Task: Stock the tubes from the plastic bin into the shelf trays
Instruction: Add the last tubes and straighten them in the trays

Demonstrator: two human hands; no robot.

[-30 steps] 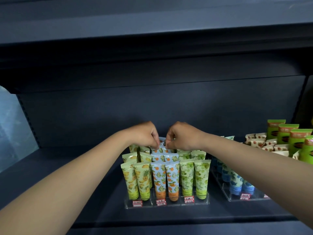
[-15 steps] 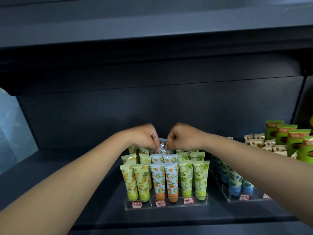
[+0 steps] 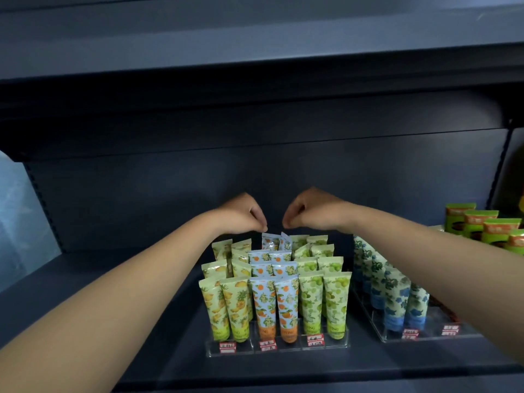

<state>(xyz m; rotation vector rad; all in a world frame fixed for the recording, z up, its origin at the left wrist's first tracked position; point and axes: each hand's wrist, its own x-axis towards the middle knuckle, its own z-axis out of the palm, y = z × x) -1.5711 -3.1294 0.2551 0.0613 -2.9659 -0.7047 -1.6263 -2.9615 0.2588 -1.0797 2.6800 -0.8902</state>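
The left hand [image 3: 241, 215], fingers curled with tips pinched together, hovers just above the rearmost orange-print tubes [image 3: 276, 241] in the clear acrylic tray [image 3: 279, 346]. These tubes stand upright, crimped ends up. The right hand [image 3: 312, 211], likewise curled and holding nothing, is above them too.

Both arms stretched forward, left hand [image 3: 241, 215] and right hand [image 3: 310, 212] side by side, apart, fingers curled down, holding nothing.

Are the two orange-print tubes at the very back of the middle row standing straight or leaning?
Leaning. The back pair of orange-print tubes tilt, tops angled toward each other, unlike the upright ones in front.
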